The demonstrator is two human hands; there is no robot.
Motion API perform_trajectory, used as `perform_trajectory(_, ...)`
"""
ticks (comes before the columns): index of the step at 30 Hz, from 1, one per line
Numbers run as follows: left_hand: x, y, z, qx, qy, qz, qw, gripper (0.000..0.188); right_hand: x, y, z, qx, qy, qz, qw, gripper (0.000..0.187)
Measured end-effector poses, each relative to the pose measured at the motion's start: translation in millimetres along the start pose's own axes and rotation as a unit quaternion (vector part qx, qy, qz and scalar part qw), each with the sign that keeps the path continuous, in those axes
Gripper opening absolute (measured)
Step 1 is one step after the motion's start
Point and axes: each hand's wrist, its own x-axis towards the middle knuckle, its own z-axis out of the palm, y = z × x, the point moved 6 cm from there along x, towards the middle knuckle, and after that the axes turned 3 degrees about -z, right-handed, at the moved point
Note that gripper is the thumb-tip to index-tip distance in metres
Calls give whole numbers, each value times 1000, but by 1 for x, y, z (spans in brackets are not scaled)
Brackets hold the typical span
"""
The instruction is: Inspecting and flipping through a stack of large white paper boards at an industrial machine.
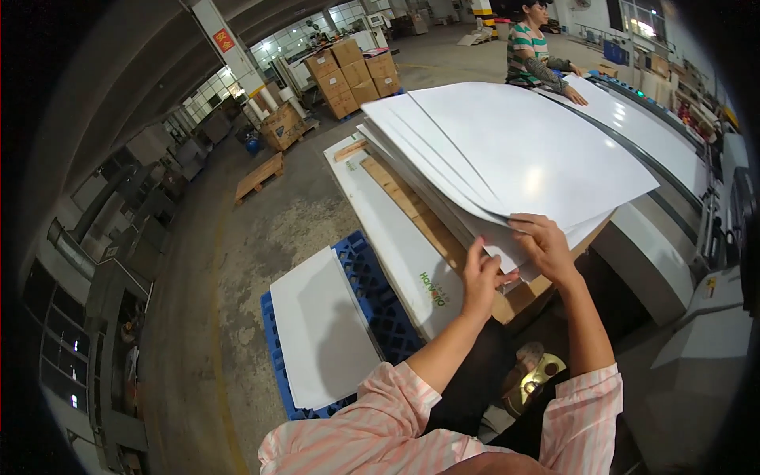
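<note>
A stack of large white sheets (522, 138) lies in front of me, its top sheets lifted and bowed at the near corner. My right hand (542, 245) is closed on the edge of the raised sheets, thumb and fingers pinching them. Just left of it, my left hand (483, 281) is at the corner of the lower sheets, fingers apart and partly curled. Whether its fingertips touch the paper is hard to make out. Under the stack run a wooden strip (412, 207) and a white board (408, 273) with green lettering.
At lower left, a blue plastic pallet (352, 273) carries white sheets (324, 340). A co-worker (526, 47) reaches over a white sheet on the machine (633, 119) at right. Farther off stand stacked cartons (348, 75) and a wooden pallet (260, 176). A gold-coloured round object (538, 380) is by my legs.
</note>
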Motion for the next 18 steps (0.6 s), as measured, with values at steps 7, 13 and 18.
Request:
perform_trajectory(7,10,-1,-1,-56,-28,20,998,38,-4,-46,-4,-246,31,-141,959,39)
perform_trajectory(13,13,3,-10,-74,-14,15,997,45,-1,-45,2,-251,2,-198,948,32)
perform_trajectory(18,14,-3,-8,-26,18,9,999,51,-14,-28,-5,-180,5,-157,971,26)
